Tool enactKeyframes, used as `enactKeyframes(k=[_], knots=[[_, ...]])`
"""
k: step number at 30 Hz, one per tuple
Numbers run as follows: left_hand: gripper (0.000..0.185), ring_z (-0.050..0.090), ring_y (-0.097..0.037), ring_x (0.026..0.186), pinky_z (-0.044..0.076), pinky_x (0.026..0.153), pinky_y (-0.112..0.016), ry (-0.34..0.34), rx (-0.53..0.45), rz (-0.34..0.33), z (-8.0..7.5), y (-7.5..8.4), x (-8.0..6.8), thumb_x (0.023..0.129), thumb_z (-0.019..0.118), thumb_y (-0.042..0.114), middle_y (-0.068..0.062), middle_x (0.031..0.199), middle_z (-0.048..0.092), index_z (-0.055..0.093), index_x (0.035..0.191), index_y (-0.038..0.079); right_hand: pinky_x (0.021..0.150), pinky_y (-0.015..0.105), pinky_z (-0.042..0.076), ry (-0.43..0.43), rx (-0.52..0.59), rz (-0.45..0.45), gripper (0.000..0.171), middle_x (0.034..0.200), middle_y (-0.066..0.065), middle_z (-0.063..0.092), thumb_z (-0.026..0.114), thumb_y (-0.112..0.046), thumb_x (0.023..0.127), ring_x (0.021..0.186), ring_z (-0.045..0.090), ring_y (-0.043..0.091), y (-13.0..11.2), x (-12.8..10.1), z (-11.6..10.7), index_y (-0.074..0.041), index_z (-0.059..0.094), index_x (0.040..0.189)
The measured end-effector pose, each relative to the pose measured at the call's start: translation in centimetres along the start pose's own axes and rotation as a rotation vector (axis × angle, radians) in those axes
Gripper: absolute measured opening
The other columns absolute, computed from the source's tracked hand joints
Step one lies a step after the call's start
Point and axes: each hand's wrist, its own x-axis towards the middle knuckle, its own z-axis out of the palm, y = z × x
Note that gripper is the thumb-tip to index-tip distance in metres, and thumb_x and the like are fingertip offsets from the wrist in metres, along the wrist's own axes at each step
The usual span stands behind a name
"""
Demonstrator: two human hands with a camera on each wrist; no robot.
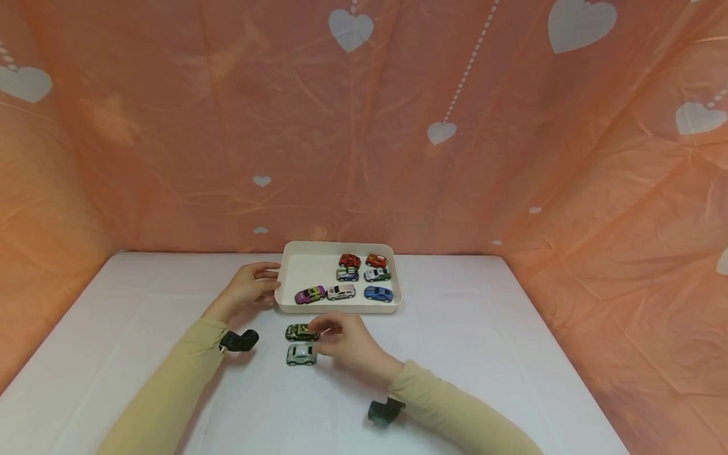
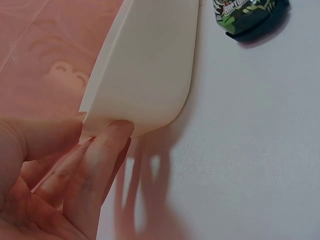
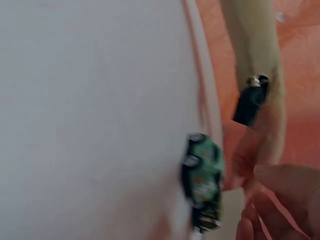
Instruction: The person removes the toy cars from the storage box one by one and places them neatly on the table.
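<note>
My left hand [image 1: 244, 291] is at the left end of a white tray [image 1: 296, 272]. The left wrist view shows its thumb at the tray rim and fingertips on the outer wall, gripping that end. My right hand [image 1: 352, 344] reaches in from the right, thumb and forefinger apart around the right end of a camouflage toy car [image 1: 298, 332]. Its fingertips hide part of that car; whether they touch it, I cannot tell. Just nearer lies a pale green toy car [image 1: 301, 355]. In the right wrist view a blurred green toy car [image 3: 204, 175] appears left of the fingers.
Several toy cars stand in the tray, among them a purple one [image 1: 309, 294], a white one [image 1: 341, 292] and a blue one [image 1: 378, 293]. Two red cars are at its back right. Orange curtain [image 1: 318, 126] with hearts surrounds the white table [image 1: 466, 328].
</note>
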Motion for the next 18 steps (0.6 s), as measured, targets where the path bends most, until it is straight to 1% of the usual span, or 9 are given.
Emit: enactKeyframes(k=[4,6,9,15,18], knots=[[0.052,0.066,-0.02,0.084,0.056,0.063,-0.029,0.005,0.022,-0.01,-0.1,0.2,-0.1,0.092,0.059,0.001,-0.032,0.131,0.049,0.039,0.14,-0.007,0.09,0.032,0.049,-0.005,-0.012,-0.059,0.033,0.108,0.006,0.068,0.074,0.003,0.08,0.103,0.062,0.027,-1.0,0.8,-1.3,-0.002,0.066,0.111],[0.052,0.066,-0.021,0.085,0.056,0.063,-0.029,0.008,0.03,-0.016,-0.1,0.3,-0.1,0.092,0.06,0.002,-0.031,0.131,0.05,0.04,0.14,-0.006,0.09,0.032,0.05,0.008,-0.019,-0.087,0.034,0.108,0.006,0.067,0.074,0.003,0.08,0.103,0.061,0.03,-1.5,1.2,-2.1,-0.001,0.066,0.112],[0.053,0.066,-0.021,0.085,0.056,0.063,-0.028,0.008,0.036,-0.02,-0.1,0.3,-0.1,0.092,0.06,0.003,-0.031,0.131,0.05,0.039,0.14,-0.006,0.091,0.036,0.05,0.033,-0.014,-0.118,0.033,0.109,0.007,0.067,0.074,0.001,0.081,0.104,0.06,0.033,-2.2,1.9,-3.2,-0.001,0.066,0.113],[0.053,0.066,-0.022,0.086,0.056,0.063,-0.029,0.003,0.029,-0.012,-0.1,0.2,0.0,0.092,0.06,0.002,-0.031,0.13,0.05,0.039,0.14,-0.006,0.09,0.04,0.05,0.076,0.0,-0.126,0.033,0.109,0.009,0.067,0.074,0.001,0.081,0.104,0.061,0.032,-3.7,3.1,-5.0,-0.003,0.066,0.112],[0.053,0.066,-0.023,0.085,0.056,0.062,-0.029,0.006,0.028,-0.007,0.0,0.1,0.0,0.092,0.059,0.002,-0.032,0.13,0.05,0.039,0.14,-0.007,0.091,0.039,0.049,0.089,0.008,-0.125,0.033,0.11,0.007,0.066,0.075,0.0,0.081,0.104,0.061,0.028,-4.0,3.7,-5.7,-0.004,0.066,0.112]])
